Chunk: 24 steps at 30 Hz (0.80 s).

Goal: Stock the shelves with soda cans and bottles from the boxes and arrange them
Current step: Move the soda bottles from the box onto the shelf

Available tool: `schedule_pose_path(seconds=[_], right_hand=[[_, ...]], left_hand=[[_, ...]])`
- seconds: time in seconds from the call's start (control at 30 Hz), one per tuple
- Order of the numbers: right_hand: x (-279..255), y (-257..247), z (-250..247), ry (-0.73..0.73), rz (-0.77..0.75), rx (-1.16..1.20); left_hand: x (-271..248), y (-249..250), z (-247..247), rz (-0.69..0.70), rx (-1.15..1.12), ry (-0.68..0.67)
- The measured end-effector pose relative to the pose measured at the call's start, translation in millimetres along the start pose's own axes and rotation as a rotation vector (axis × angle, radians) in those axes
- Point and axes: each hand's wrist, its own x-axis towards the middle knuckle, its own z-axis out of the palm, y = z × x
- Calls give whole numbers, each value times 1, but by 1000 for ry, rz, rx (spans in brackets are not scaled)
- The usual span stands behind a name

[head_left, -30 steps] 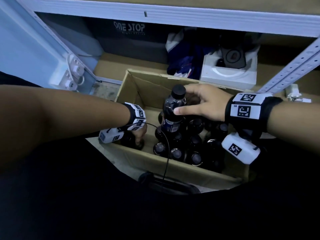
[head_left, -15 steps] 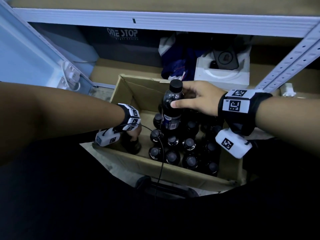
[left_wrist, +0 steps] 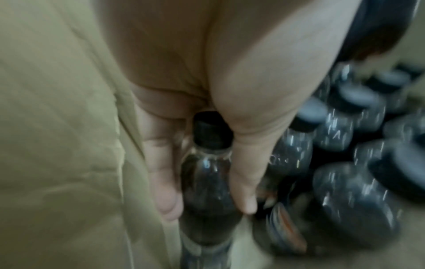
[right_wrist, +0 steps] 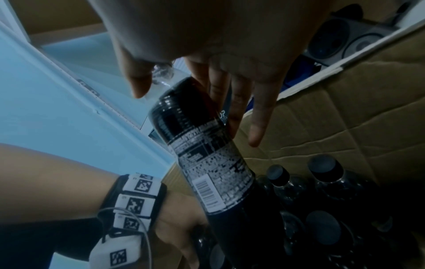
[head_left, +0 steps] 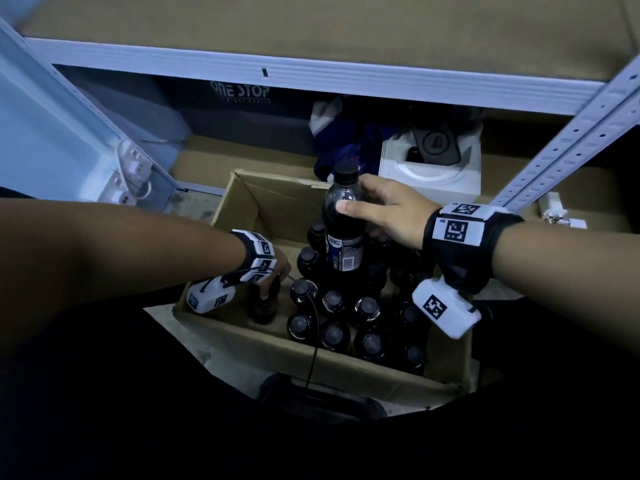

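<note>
Above the cardboard box (head_left: 263, 344), the right hand (head_left: 388, 213) grasps a raised bottle (head_left: 341, 223); the left hand (left_wrist: 207, 127) clasps another bottle (left_wrist: 207, 182) inside; crowded neighbours might topple if knocked.

Right hand (head_left: 388, 213) raised, fingers (right_wrist: 232, 102) wrapped, left hand (head_left: 273, 271) lower, fingers (left_wrist: 165, 182) clasping downward

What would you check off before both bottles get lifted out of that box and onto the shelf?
1. Right hand grips the raised bottle: ok.
2. Raised bottle's cap on: ok.
3. Left hand around the second bottle, fingers either side: ok.
4. Second bottle out of the cardboard box: not ok, it stands low by the wall.
5. Free shelf space: cannot tell.
6. Cable across the standing bottles, clear of the lift: cannot tell.
</note>
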Motion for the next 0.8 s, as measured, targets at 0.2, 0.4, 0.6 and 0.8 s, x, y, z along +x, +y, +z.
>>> schedule_pose_path(seconds=[0.2,0.4,0.6,0.8], right_hand=[[7,-3,1,64,-44,64],[12,-16,3,147,-92,194],[11,-35,2,303,-47,309],[15,-45,-2,314,-78,154]], left_hand=[[-48,-28,-23,62,-12,151],[-112,-41,-45,140,-21,452],[-167,-52,-62,231,-337,732],[-200,-72,-76,491,-892,923]])
